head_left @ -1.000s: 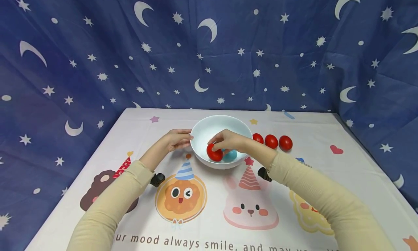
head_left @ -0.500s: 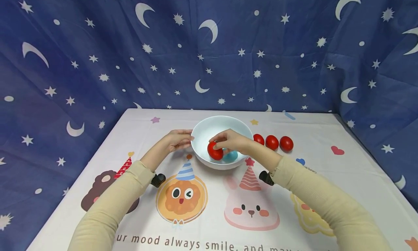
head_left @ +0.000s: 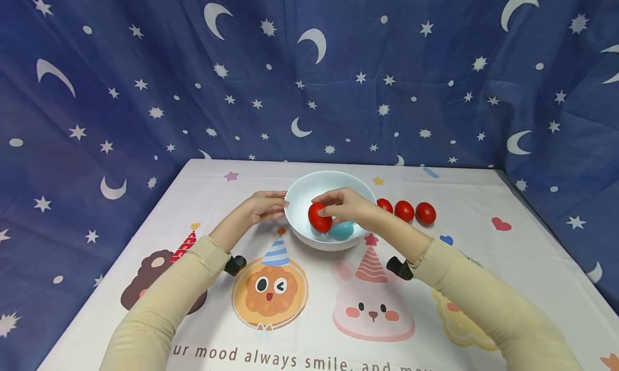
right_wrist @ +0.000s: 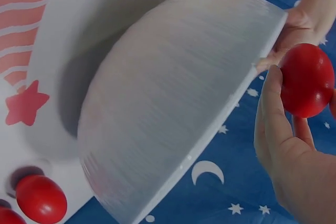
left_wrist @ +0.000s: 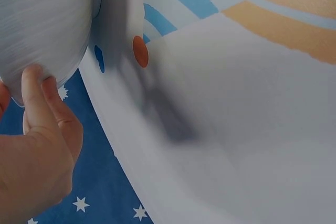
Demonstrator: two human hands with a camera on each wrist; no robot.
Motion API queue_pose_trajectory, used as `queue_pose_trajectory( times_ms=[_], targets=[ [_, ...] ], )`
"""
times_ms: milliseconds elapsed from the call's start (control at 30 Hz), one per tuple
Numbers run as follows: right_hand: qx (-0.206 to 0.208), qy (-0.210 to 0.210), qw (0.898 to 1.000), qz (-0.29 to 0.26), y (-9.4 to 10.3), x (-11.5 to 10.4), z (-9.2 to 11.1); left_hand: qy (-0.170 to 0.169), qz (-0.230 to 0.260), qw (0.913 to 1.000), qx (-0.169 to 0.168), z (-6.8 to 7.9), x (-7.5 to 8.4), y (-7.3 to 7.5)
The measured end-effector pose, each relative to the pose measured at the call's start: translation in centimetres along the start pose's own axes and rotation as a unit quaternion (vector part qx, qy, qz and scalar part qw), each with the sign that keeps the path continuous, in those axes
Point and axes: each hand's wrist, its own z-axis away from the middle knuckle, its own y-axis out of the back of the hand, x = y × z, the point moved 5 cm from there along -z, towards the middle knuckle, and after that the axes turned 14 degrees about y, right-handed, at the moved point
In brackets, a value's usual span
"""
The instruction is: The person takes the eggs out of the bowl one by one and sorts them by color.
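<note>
From where I stand, with twelve o'clock toward the curtain and the white bowl as the dial, the left hand grips that bowl at nine o'clock. Its fingers pinch the rim, with fingertips pressed to the outside wall; I can't tell how tightly they are squeezed.

The right hand comes in from about four o'clock and holds a red egg over the bowl's hollow, a little toward eight o'clock from the middle. Thumb and fingers pinch the egg from opposite sides, the fingers straightish and close together in the right wrist view.

Below it, down in the bowl, a blue egg lies near five o'clock, and a second bit of blue peeks out from behind the red one, mostly hidden.

Three more red eggs sit in a row on the tablecloth just outside the bowl at three o'clock, the innermost partly covered. Farther out that way is a printed heart. A cartoon rabbit is printed toward five o'clock, a winking cookie toward seven.
</note>
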Motion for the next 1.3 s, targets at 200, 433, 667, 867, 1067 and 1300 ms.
queue_pose_trajectory(
  times_ms=[200,433,667,867,1067,1300],
  targets=[
    [0.016,0.015,1.0,-0.02,0.6,-0.9,1.2,0.001,-0.002,1.0,0.003,0.1,0.0,-0.1],
    [0.033,0.038,0.998,-0.031,1.5,-1.3,2.4,-0.007,-0.002,1.0,0.002,0.2,0.1,0.0],
    [0.053,0.041,0.998,-0.017,2.6,-0.6,3.4,-0.007,0.006,0.9999,0.005,0.1,-0.1,-0.1],
    [0.069,0.047,0.996,-0.018,3.7,-0.2,4.6,-0.009,0.01,0.9999,0.005,0.3,-0.3,-0.1],
    [0.088,0.036,0.995,0.002,5.1,0.1,5.6,-0.011,0.011,0.9998,0.01,0.1,-0.4,-0.2],
    [0.103,0.042,0.994,-0.012,6.3,0.4,6.7,-0.019,0.003,0.9996,0.019,0.1,-0.6,-0.1]
  ],
)
